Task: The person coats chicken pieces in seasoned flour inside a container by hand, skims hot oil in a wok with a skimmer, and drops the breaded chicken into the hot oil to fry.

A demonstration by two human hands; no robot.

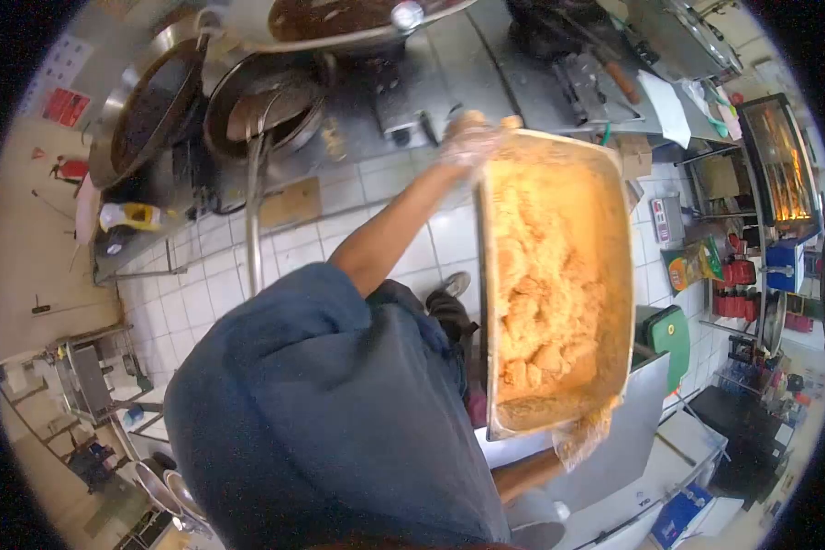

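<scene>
A deep rectangular pan (621, 229) holds orange-coated, lumpy food (545, 302), heaped toward its middle and near end. My left hand (475, 142), in a clear plastic glove, grips the pan's corner at the top of the view. At the opposite end, my right hand (585, 438), gloved too, is closed on the lower rim, its fingers partly hidden under the glove and pan. The pan hangs between both hands above the tiled floor, beside a steel surface.
Large woks (147, 115) and a metal counter (449, 69) line the top. A yellow bottle (130, 216) lies at left. A green lid (671, 344) and steel table (637, 431) are at lower right. A lit glass cabinet (781, 160) stands at right.
</scene>
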